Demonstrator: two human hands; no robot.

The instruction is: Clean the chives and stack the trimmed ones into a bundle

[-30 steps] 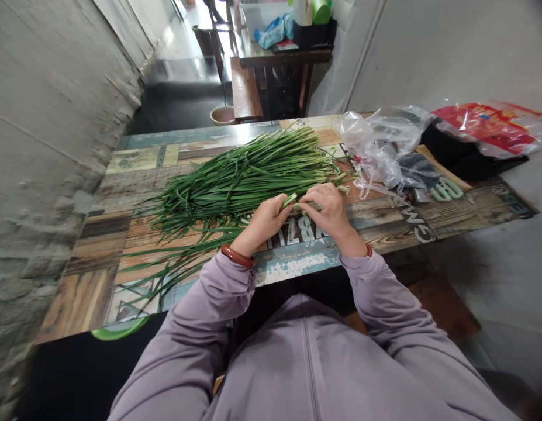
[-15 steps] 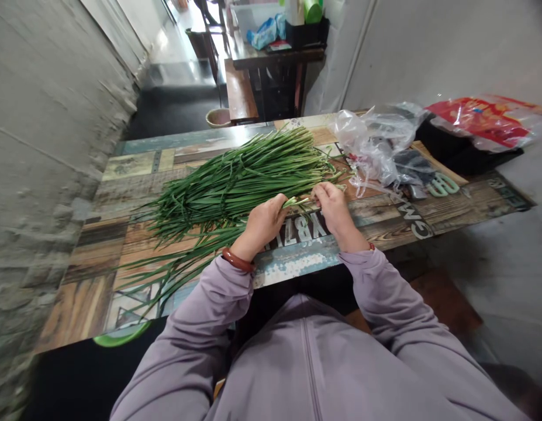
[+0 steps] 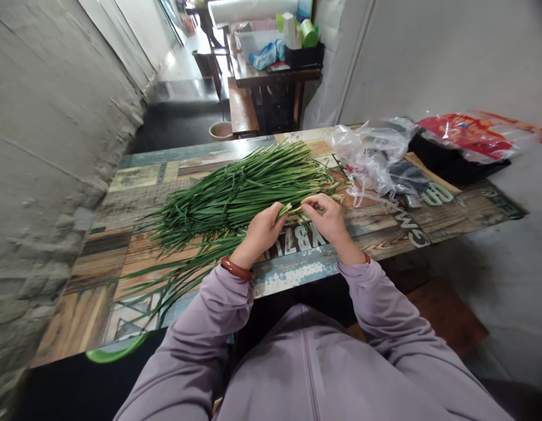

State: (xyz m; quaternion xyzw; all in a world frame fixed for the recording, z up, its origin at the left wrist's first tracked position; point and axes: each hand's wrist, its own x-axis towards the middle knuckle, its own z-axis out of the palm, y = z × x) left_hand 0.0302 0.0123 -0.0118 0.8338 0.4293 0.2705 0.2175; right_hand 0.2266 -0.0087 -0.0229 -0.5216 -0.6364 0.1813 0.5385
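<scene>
A large pile of long green garlic chives (image 3: 244, 187) lies across the patterned wooden table (image 3: 90, 275), its pale stem ends toward the right. My left hand (image 3: 264, 232) is closed around a smaller bunch of chives, whose leaves (image 3: 183, 266) trail out to the left over the table. The cut-looking pale ends poke out past my left thumb. Just to the right, my right hand (image 3: 327, 219) pinches with thumb and forefinger at a thin pale stem end of that bunch.
Crumpled clear plastic bags (image 3: 367, 155) lie right of the pile. Beyond them are scissors with pale green handles (image 3: 437, 194) and a red-and-clear plastic package (image 3: 472, 134) on something black. A green rim (image 3: 115, 354) shows below the table's left front edge. Walls stand on both sides.
My right hand has moved left, closer to my left hand, at the stem ends. My left hand keeps its hold on the chives. The camera view has tilted up slightly.
</scene>
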